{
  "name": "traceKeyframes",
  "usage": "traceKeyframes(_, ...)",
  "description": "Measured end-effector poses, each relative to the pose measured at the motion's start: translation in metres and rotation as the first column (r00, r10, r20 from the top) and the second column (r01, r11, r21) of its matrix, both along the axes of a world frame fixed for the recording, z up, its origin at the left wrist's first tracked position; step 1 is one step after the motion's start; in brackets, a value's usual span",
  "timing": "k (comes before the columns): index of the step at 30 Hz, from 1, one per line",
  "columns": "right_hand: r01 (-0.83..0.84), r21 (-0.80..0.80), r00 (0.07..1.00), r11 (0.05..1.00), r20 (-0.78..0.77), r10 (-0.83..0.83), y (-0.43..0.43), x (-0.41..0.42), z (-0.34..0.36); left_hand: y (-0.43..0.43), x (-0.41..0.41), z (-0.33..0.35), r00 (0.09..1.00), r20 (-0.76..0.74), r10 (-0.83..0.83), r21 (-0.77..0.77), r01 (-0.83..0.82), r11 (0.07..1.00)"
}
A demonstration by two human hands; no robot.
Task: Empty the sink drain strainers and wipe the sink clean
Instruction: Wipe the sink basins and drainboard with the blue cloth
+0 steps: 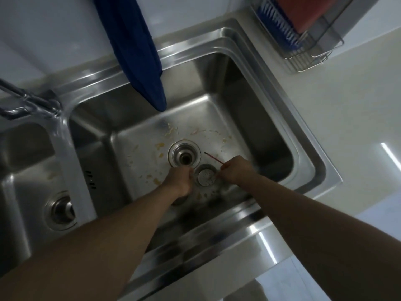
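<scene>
Strainer (205,176) clearing with red stick (213,158).
Gripped in left hand (180,181), stick pinched in right hand (234,170); poke holes low over sink (256,118).

Dim and bluish, this one was — the floor of the sink (256,118) caught a pale sheen, and dark shadow pooled against its near wall. Hard glare streaked the sink's front rim and the counter (351,101) to its right. Everything looked soft, and straight edges bowed away from the sink toward the corners.
</scene>
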State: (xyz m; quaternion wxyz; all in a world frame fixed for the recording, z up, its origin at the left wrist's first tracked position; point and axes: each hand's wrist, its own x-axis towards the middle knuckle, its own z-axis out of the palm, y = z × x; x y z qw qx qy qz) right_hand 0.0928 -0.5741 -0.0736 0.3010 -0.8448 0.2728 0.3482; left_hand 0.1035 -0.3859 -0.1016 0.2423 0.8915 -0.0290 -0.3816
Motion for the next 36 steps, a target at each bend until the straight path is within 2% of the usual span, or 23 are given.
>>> traceKeyframes(3,0.042,0.052,0.996,0.998,0.079,-0.046,-0.005,0.002,0.015,-0.002,0.005,0.014,0.997,0.063,-0.042,0.012,0.042,0.999)
traceKeyframes(5,0.08,0.089,0.978,0.993,0.185,-0.095,-0.011,0.005,0.028,-0.009,0.013,0.027,0.989,0.126,-0.076,0.04,0.071,0.997)
traceKeyframes(8,0.117,0.105,0.924,0.988,0.354,-0.147,-0.024,0.011,0.056,-0.031,0.031,0.049,0.975,0.222,-0.032,0.007,0.032,0.999)
traceKeyframes(12,0.192,0.061,0.8,0.98,0.569,-0.192,-0.049,0.031,0.095,-0.073,0.06,0.08,0.947,0.321,0.017,-0.07,0.005,0.998)
traceKeyframes(15,0.257,0.134,0.712,0.957,0.644,-0.281,-0.084,0.054,0.119,-0.113,0.083,0.102,0.922,0.379,0.074,-0.13,-0.026,0.991)
traceKeyframes(20,0.404,0.026,0.58,0.914,0.766,-0.278,-0.15,0.091,0.145,-0.173,0.113,0.12,0.884,0.427,0.192,-0.217,-0.106,0.97)
traceKeyframes(23,0.468,-0.088,0.623,0.879,0.738,-0.258,-0.186,0.109,0.149,-0.205,0.126,0.117,0.829,0.488,0.275,-0.315,-0.127,0.941)
traceKeyframes(27,0.416,-0.241,0.708,0.877,0.691,-0.146,-0.22,0.129,0.153,-0.243,0.144,0.105,0.772,0.518,0.368,-0.379,-0.178,0.908)
traceKeyframes(30,0.347,-0.345,0.721,0.872,0.693,-0.012,-0.231,0.144,0.157,-0.262,0.15,0.091,0.806,0.507,0.307,-0.249,-0.205,0.947)
traceKeyframes(32,0.291,-0.426,0.733,0.857,0.675,0.086,-0.234,0.156,0.157,-0.27,0.15,0.08,0.796,0.551,0.249,-0.134,-0.21,0.968)
traceKeyframes(36,0.184,-0.545,0.786,0.818,0.581,0.21,-0.236,0.177,0.154,-0.272,0.15,0.075,0.748,0.618,0.241,-0.103,-0.228,0.968)
